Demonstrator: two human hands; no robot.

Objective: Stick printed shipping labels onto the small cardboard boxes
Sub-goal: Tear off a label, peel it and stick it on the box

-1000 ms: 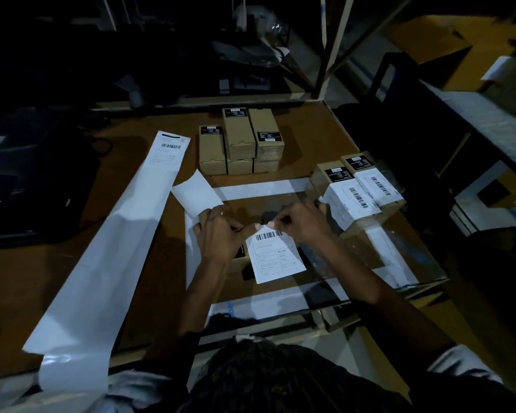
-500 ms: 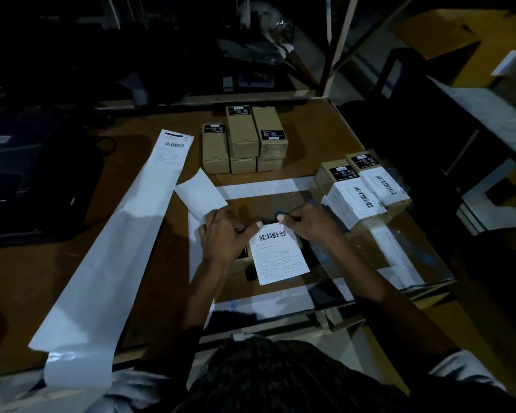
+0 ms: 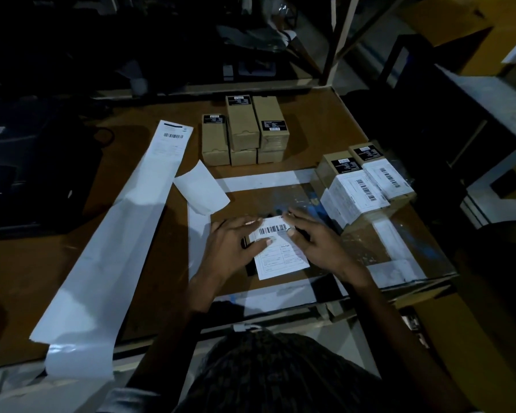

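Both hands, left hand [image 3: 231, 244] and right hand [image 3: 316, 238], press a label [image 3: 280, 251] flat with straight fingers onto a box on the worktop [image 3: 325, 138].

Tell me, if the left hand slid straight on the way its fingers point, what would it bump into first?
The left hand lies flat on the shipping label, fingers pointing right and slightly away. Going straight on, it would probably meet the right hand first, pressing the same label. Beyond that sit the two labelled boxes.

Bare tabletop [image 3: 316, 144], seemingly, between box stack [image 3: 245, 129] and labelled boxes [image 3: 361, 186].
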